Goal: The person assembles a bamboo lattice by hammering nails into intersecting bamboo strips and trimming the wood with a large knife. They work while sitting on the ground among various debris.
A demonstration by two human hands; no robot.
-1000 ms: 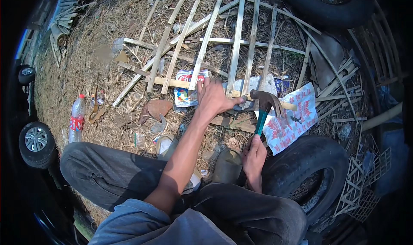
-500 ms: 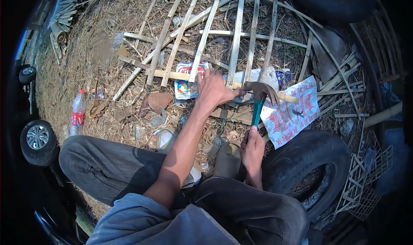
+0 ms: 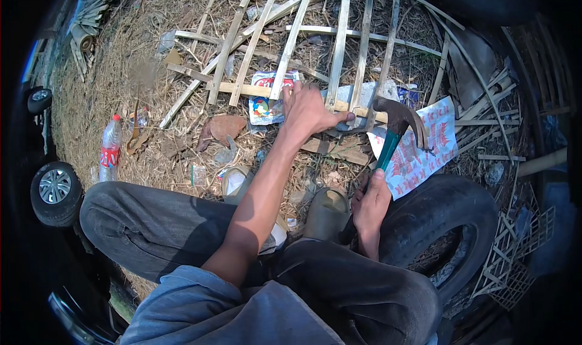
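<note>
My left hand (image 3: 312, 112) reaches forward and pinches at the wooden cross batten (image 3: 242, 90) of a bamboo slat frame (image 3: 342, 36) lying on the ground; whether a nail is between the fingers is too small to tell. My right hand (image 3: 370, 202) grips the teal handle of a claw hammer (image 3: 397, 124), whose dark head is raised just right of my left hand, above the batten. I am crouched, knees in grey trousers at either side.
A black tyre (image 3: 442, 224) lies by my right knee, a printed paper sheet (image 3: 424, 145) under the hammer. A plastic bottle (image 3: 110, 148) and litter lie on dry grass at left. A car wheel (image 3: 54, 190) stands far left. Bamboo lattice pieces (image 3: 515, 242) pile at right.
The hammer has lifted slightly and stays beside my left hand. My left hand keeps its place on the batten. My head has tilted a little, shifting the view.
</note>
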